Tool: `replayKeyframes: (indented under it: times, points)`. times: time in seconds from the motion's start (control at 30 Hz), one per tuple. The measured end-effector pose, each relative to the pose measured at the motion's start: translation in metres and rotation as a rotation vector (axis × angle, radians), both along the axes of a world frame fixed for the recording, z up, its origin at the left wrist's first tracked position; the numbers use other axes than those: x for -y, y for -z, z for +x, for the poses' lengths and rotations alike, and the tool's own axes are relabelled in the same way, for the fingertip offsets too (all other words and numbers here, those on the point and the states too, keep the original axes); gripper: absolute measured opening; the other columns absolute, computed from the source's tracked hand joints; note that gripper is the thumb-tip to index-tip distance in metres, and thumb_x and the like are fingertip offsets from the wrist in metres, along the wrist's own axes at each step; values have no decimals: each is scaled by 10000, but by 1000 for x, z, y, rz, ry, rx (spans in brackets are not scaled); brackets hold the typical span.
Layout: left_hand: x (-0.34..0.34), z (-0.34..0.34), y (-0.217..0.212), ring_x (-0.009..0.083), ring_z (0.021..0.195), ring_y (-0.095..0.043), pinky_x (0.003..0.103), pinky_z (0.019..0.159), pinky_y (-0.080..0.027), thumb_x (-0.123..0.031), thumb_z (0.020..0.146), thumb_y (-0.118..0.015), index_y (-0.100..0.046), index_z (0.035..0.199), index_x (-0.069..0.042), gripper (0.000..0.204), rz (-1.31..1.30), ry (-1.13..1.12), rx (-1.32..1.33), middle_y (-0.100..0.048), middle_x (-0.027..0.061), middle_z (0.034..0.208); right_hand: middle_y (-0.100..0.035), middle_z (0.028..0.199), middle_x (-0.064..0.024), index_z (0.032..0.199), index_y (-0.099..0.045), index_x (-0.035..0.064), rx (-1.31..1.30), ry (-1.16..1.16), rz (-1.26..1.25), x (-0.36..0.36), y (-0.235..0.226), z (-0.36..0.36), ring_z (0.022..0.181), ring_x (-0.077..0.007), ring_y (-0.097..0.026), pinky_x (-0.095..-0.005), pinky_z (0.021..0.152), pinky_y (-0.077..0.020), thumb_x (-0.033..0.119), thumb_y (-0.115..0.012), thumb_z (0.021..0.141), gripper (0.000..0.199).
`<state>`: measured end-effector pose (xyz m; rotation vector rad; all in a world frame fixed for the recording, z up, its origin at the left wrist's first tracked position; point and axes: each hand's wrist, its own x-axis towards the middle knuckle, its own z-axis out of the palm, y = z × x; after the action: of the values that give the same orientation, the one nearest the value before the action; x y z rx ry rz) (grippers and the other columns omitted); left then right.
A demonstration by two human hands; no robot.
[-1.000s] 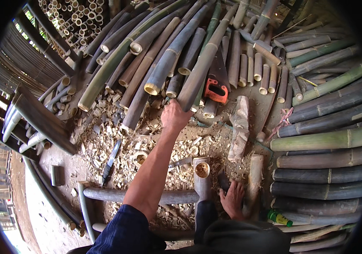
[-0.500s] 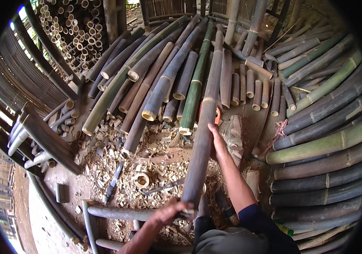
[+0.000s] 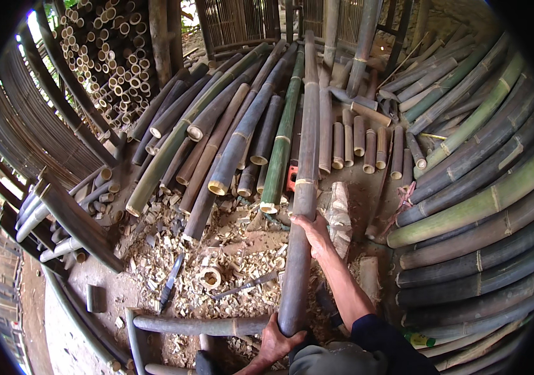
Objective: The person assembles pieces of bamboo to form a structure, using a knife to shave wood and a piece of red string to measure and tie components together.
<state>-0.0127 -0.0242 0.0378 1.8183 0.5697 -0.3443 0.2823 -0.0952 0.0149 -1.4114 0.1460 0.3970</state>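
Note:
A long dark bamboo pole (image 3: pixel 298 269) runs from close to my body away toward the back of the workspace. My right hand (image 3: pixel 315 235) grips it partway along from the right side, below a pale node ring. At the near end my left hand (image 3: pixel 276 344) holds the pole from the left, with some fingers hidden behind it. A knife with a dark handle (image 3: pixel 167 294) lies on the wood chips to the left. Closer to the pole is another long, thin blade (image 3: pixel 248 285). A short pale bamboo ring (image 3: pixel 210 277) rests between these two tools.
A low bamboo frame (image 3: pixel 198 324) stands just left of my hands. Bamboo poles (image 3: pixel 232 159) fan out ahead, including a green one (image 3: pixel 284 140). More poles (image 3: pixel 467 247) are stacked along the right. Past my right hand lie a pale log (image 3: pixel 339 215) and an orange-red object (image 3: pixel 292 177).
The pole has turned more upright in the picture, its near end shifting right. My right hand now wraps around it lower down, and my left hand has moved right and down.

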Motion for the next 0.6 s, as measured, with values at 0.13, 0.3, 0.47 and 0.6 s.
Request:
replayKeyframes:
  times: [0.13, 0.3, 0.47, 0.6]
  points:
    - [-12, 7, 29, 360, 1072, -687, 458, 938, -529, -465, 658, -903, -486, 1347, 105, 988, -26, 47, 129, -677, 290, 1153, -660, 1043, -112, 1310, -532, 20, 195, 28, 33, -5, -29, 2, 933, -224, -658, -417, 819, -562, 219, -846, 759, 665]
    - [-33, 36, 90, 432, 1120, -614, 508, 959, -492, -629, 672, -871, -513, 1316, 56, 1006, 221, 214, 382, -625, 287, 1199, -630, 1119, -126, 1384, -464, 2, 428, 72, 6, -8, -77, -5, 990, -233, -654, -395, 840, -580, 233, -852, 748, 780]
    - [-33, 85, 87, 403, 1262, -549, 476, 1102, -437, -535, 651, -923, -452, 1434, 77, 1100, 333, 356, 259, -569, 284, 1348, -618, 1160, -127, 1369, -450, -4, 673, 81, -6, 4, -115, -26, 1011, -214, -646, -389, 851, -571, 195, -840, 775, 738]
    - [-60, 115, 77, 351, 1247, -620, 413, 1101, -467, -373, 710, -913, -511, 1438, 53, 935, 6, 391, 415, -641, 266, 1335, -614, 1144, -115, 1369, -428, 0, 798, 100, -21, 6, -131, -47, 986, -204, -630, -378, 860, -546, 170, -823, 791, 720]
